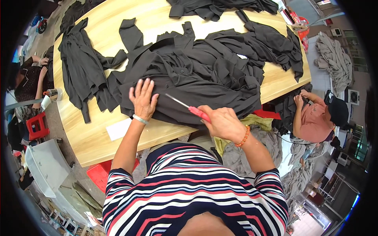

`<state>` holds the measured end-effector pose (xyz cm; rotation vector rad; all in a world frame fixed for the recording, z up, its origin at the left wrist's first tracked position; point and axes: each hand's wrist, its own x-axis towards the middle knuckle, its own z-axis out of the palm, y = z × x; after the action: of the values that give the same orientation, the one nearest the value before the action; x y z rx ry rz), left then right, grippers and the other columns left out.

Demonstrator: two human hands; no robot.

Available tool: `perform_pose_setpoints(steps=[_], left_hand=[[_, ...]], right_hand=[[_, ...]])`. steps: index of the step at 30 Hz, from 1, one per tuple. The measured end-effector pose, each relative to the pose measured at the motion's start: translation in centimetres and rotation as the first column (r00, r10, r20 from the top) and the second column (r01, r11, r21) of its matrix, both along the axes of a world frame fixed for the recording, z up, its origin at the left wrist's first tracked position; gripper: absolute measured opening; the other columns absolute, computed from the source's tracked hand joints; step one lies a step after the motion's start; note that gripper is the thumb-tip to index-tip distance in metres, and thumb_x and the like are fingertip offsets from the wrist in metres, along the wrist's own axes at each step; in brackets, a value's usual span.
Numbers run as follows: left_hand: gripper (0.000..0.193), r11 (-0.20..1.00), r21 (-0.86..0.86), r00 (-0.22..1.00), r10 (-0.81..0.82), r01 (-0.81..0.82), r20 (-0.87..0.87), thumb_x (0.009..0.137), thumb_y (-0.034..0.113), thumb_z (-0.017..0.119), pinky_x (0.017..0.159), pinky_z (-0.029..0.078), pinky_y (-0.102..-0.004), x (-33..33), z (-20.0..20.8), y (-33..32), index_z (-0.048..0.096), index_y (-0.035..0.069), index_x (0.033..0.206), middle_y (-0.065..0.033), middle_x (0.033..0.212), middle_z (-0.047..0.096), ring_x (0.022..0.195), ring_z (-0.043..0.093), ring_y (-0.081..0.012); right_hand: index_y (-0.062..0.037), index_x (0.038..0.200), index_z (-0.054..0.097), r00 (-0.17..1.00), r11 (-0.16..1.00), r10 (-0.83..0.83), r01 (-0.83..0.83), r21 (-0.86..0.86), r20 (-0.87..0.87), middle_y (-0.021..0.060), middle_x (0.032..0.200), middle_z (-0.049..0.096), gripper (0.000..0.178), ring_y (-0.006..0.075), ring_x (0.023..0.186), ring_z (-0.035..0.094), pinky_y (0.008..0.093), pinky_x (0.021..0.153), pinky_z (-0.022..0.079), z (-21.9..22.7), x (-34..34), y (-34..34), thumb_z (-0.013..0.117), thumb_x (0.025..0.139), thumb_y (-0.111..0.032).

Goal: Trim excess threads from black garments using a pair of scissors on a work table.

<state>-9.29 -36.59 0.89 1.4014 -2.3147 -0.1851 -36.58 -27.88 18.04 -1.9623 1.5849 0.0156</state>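
On the dark grey buttoned shirt [220, 94] in front of me, my left hand [142, 98] lies flat with its fingers spread, pressing on the cloth at the left. My right hand [227, 124] is wrapped around the handle of a red-handled tool [199, 113]. A thin metal shaft sticks out of that handle and points up and left over the shirt, toward a small button [166, 85]. Whether its tip touches the cloth I cannot tell. Another button [181, 71] shows on the placket. The shirt lies bunched, overlapping other dark garments.
More dark garments lie on the wooden table [86, 147], at the left [80, 67] and far side. A white paper [118, 129] rests by my left forearm. One person [315, 118] handles dark cloth at right; another [33, 78] sits at left. Grey cloth [252, 151] is heaped below right.
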Motion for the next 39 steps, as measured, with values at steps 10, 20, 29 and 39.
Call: perform_pose_setpoints(steps=[10, 20, 29, 39], left_hand=[[0.036, 0.998, -0.054, 0.992, 0.033, -0.040, -0.125, 0.087, 0.018, 0.066, 0.097, 0.039, -0.0398, 0.9, 1.6, -1.1, 0.061, 0.011, 0.122, -0.0054, 0.114, 0.064, 0.106, 0.059, -0.0234], [0.019, 0.556, 0.772, 0.411, 0.655, 0.307, -0.634, 0.085, 0.013, 0.073, 0.041, 0.036, -0.0198, -9.1, 2.5, -5.3, 0.057, 0.005, 0.090, 0.0006, 0.062, 0.057, 0.047, 0.050, -0.0062], [0.015, 0.495, 0.673, 0.271, 0.657, 0.549, -0.704, 0.092, 0.011, 0.063, 0.064, 0.056, -0.0273, -6.2, 0.3, -2.8, 0.051, 0.004, 0.099, -0.0112, 0.086, 0.067, 0.075, 0.071, -0.0203], [0.016, 0.499, 0.642, 0.211, 0.670, 0.582, -0.712, 0.093, 0.012, 0.061, 0.069, 0.057, -0.0314, -4.4, 0.3, -2.2, 0.050, 0.004, 0.102, -0.0058, 0.080, 0.061, 0.078, 0.070, -0.0223]], right_hand=[[-0.0099, 0.118, 0.053, 0.976, 0.999, -0.042, 0.044, -0.008, 0.213, 0.0175, 0.085, 0.067, 0.033, 0.0358, 0.083, 0.066, 0.0461, 0.074, 0.051, -1.0, 0.4, 0.6, 0.059, 0.086, -0.016], [-0.0106, 0.124, 0.053, 0.965, 0.966, -0.241, 0.249, -0.067, 0.102, 0.0179, 0.088, 0.067, 0.043, 0.0366, 0.083, 0.065, 0.0455, 0.076, 0.050, 0.1, -4.3, 2.3, 0.061, 0.082, -0.007], [-0.0095, 0.121, 0.052, 0.993, 0.995, -0.093, 0.096, -0.032, 0.079, 0.0202, 0.080, 0.067, 0.036, 0.0405, 0.078, 0.065, 0.0486, 0.072, 0.049, -0.3, -1.8, -2.9, 0.059, 0.088, -0.019], [-0.0140, 0.125, 0.051, 0.989, 0.975, 0.053, -0.081, 0.208, 0.136, 0.0197, 0.087, 0.067, 0.039, 0.0399, 0.083, 0.065, 0.0477, 0.075, 0.050, 0.5, -4.8, 0.0, 0.060, 0.087, -0.017]])
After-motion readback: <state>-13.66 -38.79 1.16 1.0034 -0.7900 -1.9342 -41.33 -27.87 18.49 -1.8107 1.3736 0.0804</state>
